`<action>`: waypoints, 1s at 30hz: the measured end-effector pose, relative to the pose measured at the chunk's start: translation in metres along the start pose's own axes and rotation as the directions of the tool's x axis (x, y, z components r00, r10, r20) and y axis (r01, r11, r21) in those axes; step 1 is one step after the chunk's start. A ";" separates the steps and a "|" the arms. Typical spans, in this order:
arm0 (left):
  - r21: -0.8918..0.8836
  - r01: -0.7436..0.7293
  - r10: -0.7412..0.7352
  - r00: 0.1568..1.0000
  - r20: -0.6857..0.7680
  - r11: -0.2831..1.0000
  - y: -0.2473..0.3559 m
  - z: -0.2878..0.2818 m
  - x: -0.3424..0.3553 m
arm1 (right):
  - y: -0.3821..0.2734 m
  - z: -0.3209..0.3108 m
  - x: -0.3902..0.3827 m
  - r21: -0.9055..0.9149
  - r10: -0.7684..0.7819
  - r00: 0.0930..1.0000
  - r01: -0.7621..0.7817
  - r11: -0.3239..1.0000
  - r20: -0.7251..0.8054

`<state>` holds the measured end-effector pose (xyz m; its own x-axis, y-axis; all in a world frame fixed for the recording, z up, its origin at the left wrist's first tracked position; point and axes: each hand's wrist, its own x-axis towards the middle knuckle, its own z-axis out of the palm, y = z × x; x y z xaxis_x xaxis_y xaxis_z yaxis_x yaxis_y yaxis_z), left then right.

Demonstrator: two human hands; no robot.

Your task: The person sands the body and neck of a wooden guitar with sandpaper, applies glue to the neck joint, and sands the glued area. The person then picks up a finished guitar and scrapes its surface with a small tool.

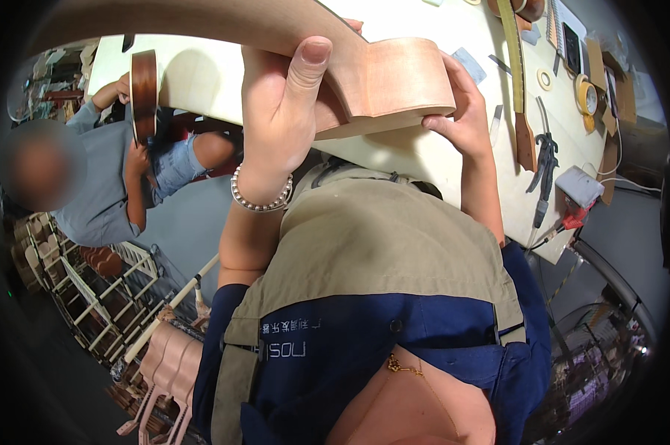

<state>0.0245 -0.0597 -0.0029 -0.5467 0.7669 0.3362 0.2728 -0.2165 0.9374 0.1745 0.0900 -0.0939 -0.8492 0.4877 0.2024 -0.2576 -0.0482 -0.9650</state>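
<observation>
Up close, I hold an unfinished pale-wood ukulele [402, 78] over the bench, its long part stretching toward the upper left. My left hand [279, 111] grips it from the left, thumb lying on the near surface and the other fingers mostly hidden behind the wood. At the rounded end, my right hand [465, 107] is closed round the edge, thumb underneath and fingers on the far side. The pale bench top [416, 163] lies beneath the ukulele.
A seated person [101, 185] at the left holds a brown ukulele [145, 96]. On the bench's right lie a black air gun [546, 159], a tape roll [587, 96], a phone [572, 44] and a grey box [579, 185]. Racks [98, 297] with wooden bodies stand lower left.
</observation>
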 end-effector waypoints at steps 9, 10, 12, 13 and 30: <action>-0.128 0.111 -0.123 0.988 -0.097 0.986 -0.004 0.005 0.001 | 0.004 0.013 -0.007 -0.062 -0.022 0.992 0.015 0.998 -0.124; -0.135 0.067 -0.082 0.990 -0.111 0.989 -0.007 0.003 0.001 | 0.002 0.017 -0.009 -0.114 -0.028 0.988 0.010 0.993 -0.151; -0.139 -0.018 -0.002 0.990 -0.138 0.990 -0.014 -0.003 0.002 | -0.001 0.029 -0.013 -0.220 -0.049 0.979 0.004 0.976 -0.199; -0.106 -0.012 -0.004 0.988 -0.155 0.994 -0.014 -0.007 0.001 | -0.004 0.035 -0.013 -0.277 -0.065 0.974 0.002 0.961 -0.219; -0.052 0.113 -0.120 0.976 -0.180 0.992 -0.022 -0.048 -0.013 | -0.010 0.082 0.004 -0.578 -0.218 0.946 0.043 0.815 -0.238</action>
<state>-0.0122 -0.0941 -0.0235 -0.7094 0.6657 0.2317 0.1678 -0.1598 0.9728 0.1355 0.0208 -0.0698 -0.6378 0.6795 0.3627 0.0202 0.4855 -0.8740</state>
